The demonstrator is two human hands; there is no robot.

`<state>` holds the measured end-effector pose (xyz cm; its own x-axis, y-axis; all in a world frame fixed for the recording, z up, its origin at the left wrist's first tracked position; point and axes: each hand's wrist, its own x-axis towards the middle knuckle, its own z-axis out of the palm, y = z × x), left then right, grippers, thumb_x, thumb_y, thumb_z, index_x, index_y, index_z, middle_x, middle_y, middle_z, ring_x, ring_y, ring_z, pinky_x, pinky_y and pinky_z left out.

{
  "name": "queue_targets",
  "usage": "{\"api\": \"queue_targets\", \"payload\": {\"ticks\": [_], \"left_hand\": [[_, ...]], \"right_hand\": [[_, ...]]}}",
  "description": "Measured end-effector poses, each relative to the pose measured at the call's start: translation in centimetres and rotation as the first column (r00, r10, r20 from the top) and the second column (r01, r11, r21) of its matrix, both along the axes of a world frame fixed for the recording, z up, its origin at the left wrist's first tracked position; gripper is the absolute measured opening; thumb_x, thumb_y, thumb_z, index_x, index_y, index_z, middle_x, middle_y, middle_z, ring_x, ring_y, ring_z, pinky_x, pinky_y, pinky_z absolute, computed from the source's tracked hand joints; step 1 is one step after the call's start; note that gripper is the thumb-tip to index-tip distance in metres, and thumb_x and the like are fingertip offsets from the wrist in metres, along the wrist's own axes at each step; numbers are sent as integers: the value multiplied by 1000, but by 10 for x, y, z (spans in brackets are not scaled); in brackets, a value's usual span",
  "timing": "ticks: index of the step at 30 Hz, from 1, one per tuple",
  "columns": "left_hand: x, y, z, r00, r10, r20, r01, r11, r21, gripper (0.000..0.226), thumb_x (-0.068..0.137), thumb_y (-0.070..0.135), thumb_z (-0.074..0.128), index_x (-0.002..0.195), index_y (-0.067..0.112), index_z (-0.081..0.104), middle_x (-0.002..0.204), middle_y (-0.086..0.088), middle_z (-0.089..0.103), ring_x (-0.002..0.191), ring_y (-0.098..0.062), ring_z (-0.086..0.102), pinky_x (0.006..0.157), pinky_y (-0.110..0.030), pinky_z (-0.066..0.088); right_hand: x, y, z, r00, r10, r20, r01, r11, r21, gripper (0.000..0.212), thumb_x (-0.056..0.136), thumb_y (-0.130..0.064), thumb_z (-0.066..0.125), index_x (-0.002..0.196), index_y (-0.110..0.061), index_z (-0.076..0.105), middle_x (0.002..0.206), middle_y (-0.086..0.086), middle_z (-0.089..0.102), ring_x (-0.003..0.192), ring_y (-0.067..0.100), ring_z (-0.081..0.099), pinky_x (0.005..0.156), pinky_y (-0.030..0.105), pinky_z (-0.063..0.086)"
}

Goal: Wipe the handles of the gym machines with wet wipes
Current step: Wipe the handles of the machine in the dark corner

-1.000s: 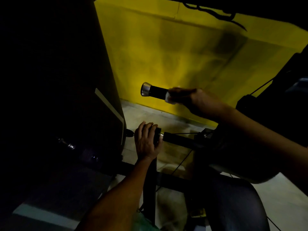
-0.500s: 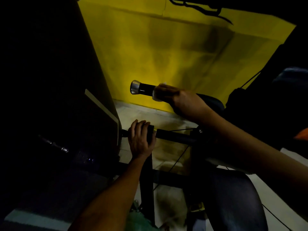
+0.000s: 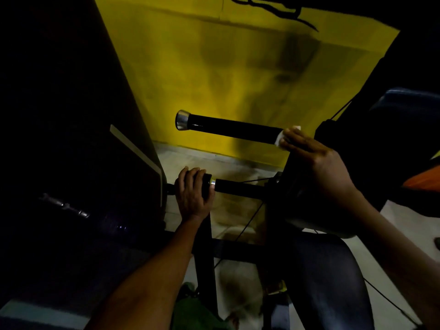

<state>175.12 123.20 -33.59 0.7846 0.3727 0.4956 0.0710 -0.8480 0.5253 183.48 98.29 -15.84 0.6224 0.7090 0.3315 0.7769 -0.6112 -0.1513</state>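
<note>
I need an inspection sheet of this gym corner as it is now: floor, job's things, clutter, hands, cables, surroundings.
Surface: pale tiled floor, dark smudges near the wall.
Job's things: upper handle, black with chrome end cap; lower handle; white wet wipe at the upper handle's inner end.
Clutter: something green low down, unclear.
Hands: left hand grips the lower handle's end; right hand holds the wipe on the upper handle.
Cables: thin cable below the lower handle.
Surroundings: yellow wall; dark machine body.
</note>
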Motion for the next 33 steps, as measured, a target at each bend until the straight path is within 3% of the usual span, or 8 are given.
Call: {"api": "queue_targets", "payload": {"ticks": [6, 9, 14, 19, 22, 26, 31, 33], "left_hand": [[0, 0, 2, 1000, -15, -8, 15, 1000, -6, 43, 87, 40, 42, 112, 9, 60, 114, -14, 60, 122, -31, 39, 99, -39, 32], [-1, 1, 2, 1000, -22, -4, 22, 1000, -2, 43, 87, 39, 42, 113, 10, 58, 114, -15, 60, 122, -31, 38, 99, -39, 32], [-2, 0, 6, 999, -21, -29, 21, 1000, 0, 48, 87, 40, 40, 110, 4, 64, 114, -16, 60, 122, -31, 38, 99, -40, 33], [-1, 1, 5, 1000, -29, -10, 29, 1000, 1, 47, 87, 38, 41, 109, 3, 63, 113, -16, 60, 120, -33, 40, 100, -40, 33], [0, 2, 3, 1000, -30, -1, 30, 1000, -7, 46, 88, 38, 42, 109, 3, 63, 112, -16, 60, 120, -34, 40, 100, -40, 32], [1, 1, 1, 1000, -20, -9, 20, 1000, -8, 47, 88, 39, 41, 110, 3, 63, 113, -16, 60, 121, -33, 39, 100, -41, 33], [1, 0, -1, 1000, -11, 17, 11, 1000, 6, 43, 89, 38, 43, 109, 4, 61, 113, -15, 59, 120, -33, 40, 100, -42, 33], [1, 0, -2, 1000, -7, 30, 6, 1000, 14, 42, 90, 38, 43, 109, 5, 60, 114, -14, 59, 120, -34, 41, 100, -41, 33]], "right_hand": [[-1, 41, -7, 944, 36, 329, -28, 999, -30, 33, 84, 0, 47, 112, 2, 66, 120, 22, 61, 111, 40, 58, 97, 46, 41], [5, 32, -14, 953, 87, 289, -61, 993, -99, 35, 91, -8, 40, 117, 1, 63, 127, 21, 57, 117, 39, 54, 101, 48, 39], [-7, -1, -24, 992, -90, 91, 75, 985, 152, 36, 92, -7, 48, 125, 1, 56, 138, 20, 46, 131, 32, 41, 112, 36, 29], [-39, 8, -60, 920, -387, -54, 372, 824, 428, 37, 88, 2, 49, 124, 4, 56, 136, 26, 45, 125, 35, 45, 110, 19, 27], [-56, 13, -77, 871, -471, -141, 480, 753, 450, 41, 81, 9, 54, 122, 4, 57, 131, 27, 49, 118, 37, 52, 101, 31, 40], [-55, 12, -59, 858, -513, -34, 452, 720, 526, 34, 80, 7, 61, 114, 3, 63, 120, 27, 59, 108, 29, 58, 95, 24, 41], [-19, 28, -41, 852, -524, -9, 453, 728, 514, 34, 87, -1, 52, 120, 1, 61, 123, 25, 57, 110, 37, 59, 89, 42, 50], [-22, 28, -54, 846, -533, 5, 459, 733, 502, 38, 88, -2, 45, 123, 3, 57, 125, 25, 56, 112, 35, 58, 92, 38, 46]]}}
